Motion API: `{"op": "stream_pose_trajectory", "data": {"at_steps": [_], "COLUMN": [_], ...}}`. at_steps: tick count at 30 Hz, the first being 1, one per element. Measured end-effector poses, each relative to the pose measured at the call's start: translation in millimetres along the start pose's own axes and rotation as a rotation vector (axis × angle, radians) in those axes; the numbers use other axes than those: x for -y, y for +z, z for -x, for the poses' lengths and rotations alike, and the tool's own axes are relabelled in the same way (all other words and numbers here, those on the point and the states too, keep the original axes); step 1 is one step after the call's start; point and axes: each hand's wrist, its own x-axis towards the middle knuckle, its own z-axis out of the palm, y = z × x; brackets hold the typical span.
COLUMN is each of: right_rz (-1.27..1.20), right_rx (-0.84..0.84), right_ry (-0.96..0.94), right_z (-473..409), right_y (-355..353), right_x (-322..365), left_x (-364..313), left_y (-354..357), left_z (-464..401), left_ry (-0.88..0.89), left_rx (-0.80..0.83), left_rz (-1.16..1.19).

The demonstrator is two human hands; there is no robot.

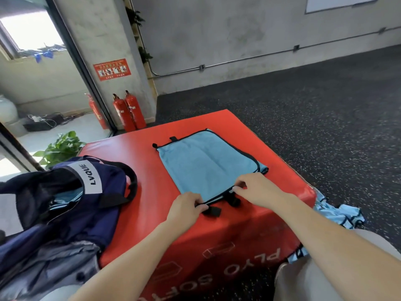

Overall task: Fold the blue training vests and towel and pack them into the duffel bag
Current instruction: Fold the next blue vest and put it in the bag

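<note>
Nearest me are my 2 forearms, reaching out over the red box (134,174) to the towel (206,166). The towel lies flat on the box top, already doubled over I think, with its black-trimmed near edge toward me. My left hand (186,206) pinches that edge at its near-left corner, thumb and fingers curled round the trim just by a black strap tab (213,211). My right hand (252,187) pinches the same edge a little further right, fingertips closed on the fabric. Holding both near corners like this keeps the edge square (handy for lifting it away from me into the next fold, I'd judge). To the left the bag (71,205) sits on the box with its mouth open, something pale blue showing inside, so packing seems under way. On the floor to the right, just beside the box, 1 vest (340,213) lies crumpled, not yet folded.
</note>
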Motion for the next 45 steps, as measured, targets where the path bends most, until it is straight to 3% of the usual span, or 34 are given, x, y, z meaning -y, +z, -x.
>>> {"op": "stream_pose_trajectory", "data": {"at_steps": [4,8,13,21,29,37,41,45], "right_rz": [0.011,0.178,0.155,0.149,0.209,-0.295,-0.427,-0.497], "right_rx": [-0.033,0.054,0.176,0.068,0.067,0.083,0.083,0.01], "right_ry": [-0.079,-0.194,-0.262,-0.285,-0.343,-0.13,-0.109,-0.064], "right_z": [6.3,14.8,28.5,45.4,48.5,47.2,35.1,17.1], "right_y": [2.8,10.2,17.4,35.4,27.1,-9.6,-26.3,-27.6], "right_x": [-1.4,-6.2,-12.5,-24.2,-23.4,-7.7,0.8,6.9], "left_x": [35.8,62.4,73.5,61.2,57.0,54.2,52.2,52.6], "left_y": [-25.3,-49.9,-57.8,-29.6,-34.1,-73.9,-90.3,-95.4], "left_z": [24.8,48.4,75.4,109.3,114.8,111.6,107.1,91.1], "left_ry": [-0.009,-0.02,-0.057,0.015,0.05,-0.11,-0.129,-0.178], "left_rx": [0.067,0.098,0.069,-0.063,-0.093,-0.096,-0.086,-0.19], "left_rz": [-0.003,-0.007,-0.007,-0.179,-0.059,0.338,0.524,0.572]}}
